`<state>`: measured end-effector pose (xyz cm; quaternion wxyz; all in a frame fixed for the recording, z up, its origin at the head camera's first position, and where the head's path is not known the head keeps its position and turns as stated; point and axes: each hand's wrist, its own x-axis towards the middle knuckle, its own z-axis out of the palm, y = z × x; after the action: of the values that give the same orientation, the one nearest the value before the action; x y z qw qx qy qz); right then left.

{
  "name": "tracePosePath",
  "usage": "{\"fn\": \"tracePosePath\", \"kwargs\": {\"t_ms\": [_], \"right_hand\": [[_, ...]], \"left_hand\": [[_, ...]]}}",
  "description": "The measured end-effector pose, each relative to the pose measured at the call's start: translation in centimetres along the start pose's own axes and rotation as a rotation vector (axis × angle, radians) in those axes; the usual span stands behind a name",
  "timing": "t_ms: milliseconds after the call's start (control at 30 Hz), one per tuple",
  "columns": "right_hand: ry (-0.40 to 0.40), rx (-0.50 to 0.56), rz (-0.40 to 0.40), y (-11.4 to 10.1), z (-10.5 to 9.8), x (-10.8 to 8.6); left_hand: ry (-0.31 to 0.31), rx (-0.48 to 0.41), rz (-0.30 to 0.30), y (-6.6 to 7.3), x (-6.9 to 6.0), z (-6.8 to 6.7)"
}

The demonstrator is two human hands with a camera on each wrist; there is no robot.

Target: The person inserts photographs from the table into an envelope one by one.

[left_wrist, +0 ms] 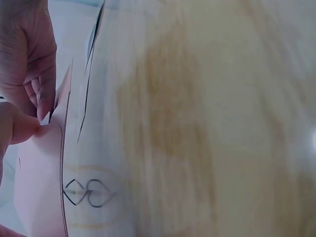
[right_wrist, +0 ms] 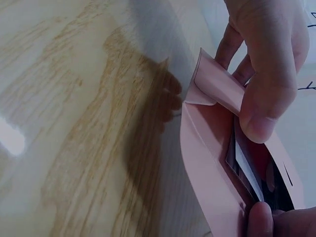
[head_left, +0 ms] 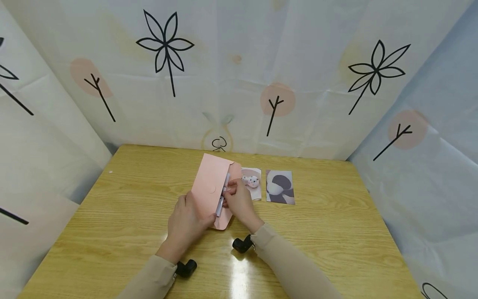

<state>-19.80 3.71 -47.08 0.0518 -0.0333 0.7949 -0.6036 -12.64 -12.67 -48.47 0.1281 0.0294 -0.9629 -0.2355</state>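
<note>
A pink paper envelope is held tilted above the table with its flap side open to the right. My left hand grips its near lower end, thumb over the edge of the opening. Inside the envelope are several cards, their pale edges showing in the right wrist view. My right hand reaches into the opening and pinches at the card edges; how many cards lie between its fingers is hidden. In the left wrist view the envelope stands at the left, with the right hand above it.
On the wooden table, just beyond the right hand, lie a photo card with white spotted shapes and a grey-and-white photo card. Printed cloth hangs behind and at both sides. Black cameras sit at both wrists.
</note>
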Motion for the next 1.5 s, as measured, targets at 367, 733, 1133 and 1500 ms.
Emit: {"fn": "tracePosePath", "kwargs": {"t_ms": [367, 733, 1133, 1500], "right_hand": [[0.066, -0.206, -0.068, 0.1, -4.2, 0.0], [0.216, -0.350, 0.051, 3.6, -12.8, 1.3], [0.264, -0.436, 0.202, 5.4, -16.7, 1.9], [0.220, -0.556, 0.305, 5.5, -17.5, 2.8]], "left_hand": [[-0.053, 0.038, -0.037, -0.7, 0.2, 0.0], [-0.076, 0.023, -0.057, -1.0, 0.4, -0.5], [-0.088, 0.022, -0.059, -1.1, 0.4, -0.4], [-0.084, 0.023, -0.052, -1.2, 0.4, -0.3]]}}
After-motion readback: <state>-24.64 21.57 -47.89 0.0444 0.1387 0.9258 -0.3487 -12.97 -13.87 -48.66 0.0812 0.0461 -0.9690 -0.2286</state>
